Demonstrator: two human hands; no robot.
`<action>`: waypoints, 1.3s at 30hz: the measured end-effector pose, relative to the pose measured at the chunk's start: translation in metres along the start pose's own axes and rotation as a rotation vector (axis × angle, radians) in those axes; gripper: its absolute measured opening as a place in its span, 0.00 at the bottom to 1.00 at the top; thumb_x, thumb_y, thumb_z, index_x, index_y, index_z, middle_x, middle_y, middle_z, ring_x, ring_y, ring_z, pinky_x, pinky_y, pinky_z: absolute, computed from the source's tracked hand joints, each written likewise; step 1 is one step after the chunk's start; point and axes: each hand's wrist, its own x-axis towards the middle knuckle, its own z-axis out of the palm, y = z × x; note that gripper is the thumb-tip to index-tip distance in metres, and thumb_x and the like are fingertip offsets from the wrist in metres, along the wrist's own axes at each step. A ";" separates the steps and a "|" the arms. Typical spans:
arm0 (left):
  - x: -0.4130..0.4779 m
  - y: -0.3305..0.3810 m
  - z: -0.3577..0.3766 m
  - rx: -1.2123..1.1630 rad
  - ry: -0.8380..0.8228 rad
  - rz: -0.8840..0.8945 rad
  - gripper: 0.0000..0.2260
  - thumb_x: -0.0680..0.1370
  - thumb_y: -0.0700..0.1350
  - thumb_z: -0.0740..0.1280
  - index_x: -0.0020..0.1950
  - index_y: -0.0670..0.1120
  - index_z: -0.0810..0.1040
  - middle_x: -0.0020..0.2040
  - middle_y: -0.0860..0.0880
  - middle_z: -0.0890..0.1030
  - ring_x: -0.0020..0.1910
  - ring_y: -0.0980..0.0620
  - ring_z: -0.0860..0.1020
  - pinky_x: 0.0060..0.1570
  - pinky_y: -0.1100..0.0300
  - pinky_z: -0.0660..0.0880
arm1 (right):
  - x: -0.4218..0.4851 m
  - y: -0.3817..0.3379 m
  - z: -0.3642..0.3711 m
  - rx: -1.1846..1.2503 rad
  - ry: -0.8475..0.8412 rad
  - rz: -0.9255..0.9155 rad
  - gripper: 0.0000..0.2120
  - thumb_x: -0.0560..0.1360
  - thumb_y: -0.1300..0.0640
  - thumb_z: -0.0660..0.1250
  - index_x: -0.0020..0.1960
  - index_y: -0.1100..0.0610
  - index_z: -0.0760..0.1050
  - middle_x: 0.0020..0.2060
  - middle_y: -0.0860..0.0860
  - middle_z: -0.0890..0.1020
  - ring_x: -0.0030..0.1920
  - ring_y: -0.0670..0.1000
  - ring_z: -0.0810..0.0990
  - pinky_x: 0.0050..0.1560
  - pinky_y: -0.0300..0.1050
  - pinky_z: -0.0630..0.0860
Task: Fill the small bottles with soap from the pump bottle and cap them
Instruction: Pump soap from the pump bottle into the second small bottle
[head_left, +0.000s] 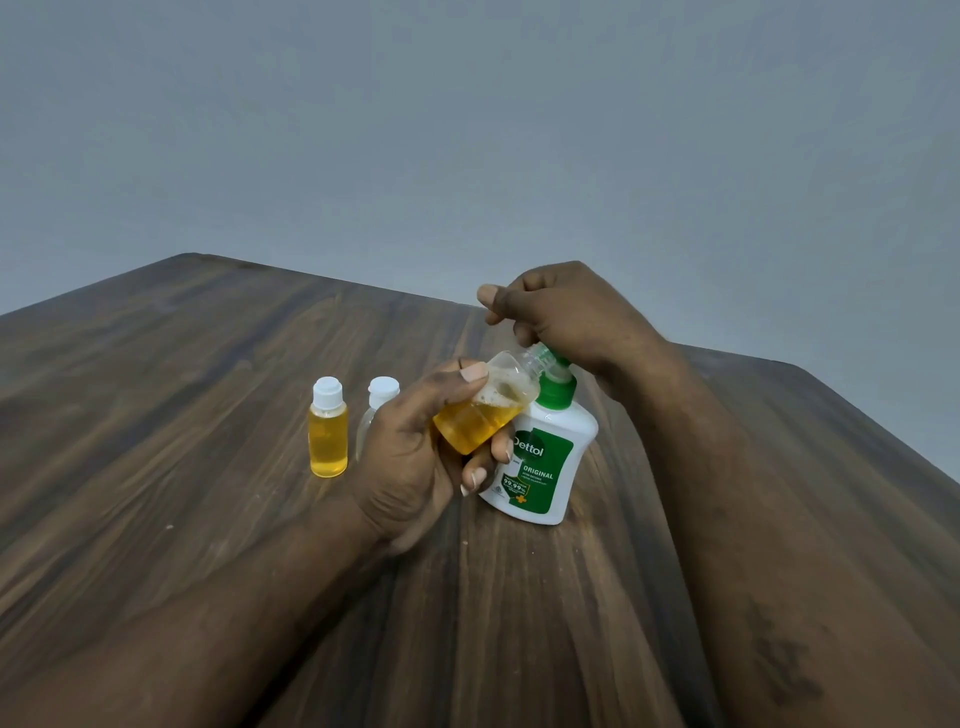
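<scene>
Amber soap (467, 434) half-fills the small bottle (491, 402) your left hand (410, 457) grips, tilted to the nozzle of the pump bottle (545, 467) beneath your curled right hand (561, 322); probably pump more, then cap.

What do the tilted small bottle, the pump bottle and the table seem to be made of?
Tilted small bottle: clear, smooth plastic, probably; yellow soap shows through. Pump bottle: opaque white glossy plastic, green pump. Table: dark matte wood grain; solid wood or laminate, cannot tell.

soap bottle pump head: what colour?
Green pump head, best in the head view; the right hand partly covers it.
</scene>
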 end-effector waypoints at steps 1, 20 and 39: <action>0.000 0.000 0.000 0.002 0.010 0.000 0.13 0.76 0.50 0.64 0.45 0.42 0.82 0.33 0.39 0.77 0.24 0.49 0.68 0.22 0.62 0.68 | 0.000 0.001 0.001 -0.009 -0.039 0.019 0.16 0.80 0.43 0.70 0.46 0.56 0.85 0.35 0.46 0.80 0.38 0.46 0.76 0.42 0.44 0.70; 0.000 0.000 0.001 0.019 0.044 -0.004 0.14 0.76 0.50 0.65 0.50 0.40 0.81 0.34 0.38 0.77 0.33 0.45 0.67 0.23 0.62 0.68 | 0.001 0.000 0.002 -0.070 -0.045 0.021 0.14 0.81 0.47 0.69 0.45 0.55 0.86 0.34 0.43 0.77 0.38 0.44 0.74 0.44 0.44 0.71; 0.001 0.000 -0.001 0.003 0.044 -0.027 0.17 0.75 0.49 0.63 0.54 0.36 0.78 0.33 0.38 0.77 0.28 0.46 0.68 0.22 0.62 0.69 | 0.006 0.003 0.006 -0.120 -0.085 0.054 0.14 0.82 0.50 0.68 0.40 0.53 0.84 0.36 0.43 0.78 0.41 0.47 0.77 0.46 0.45 0.72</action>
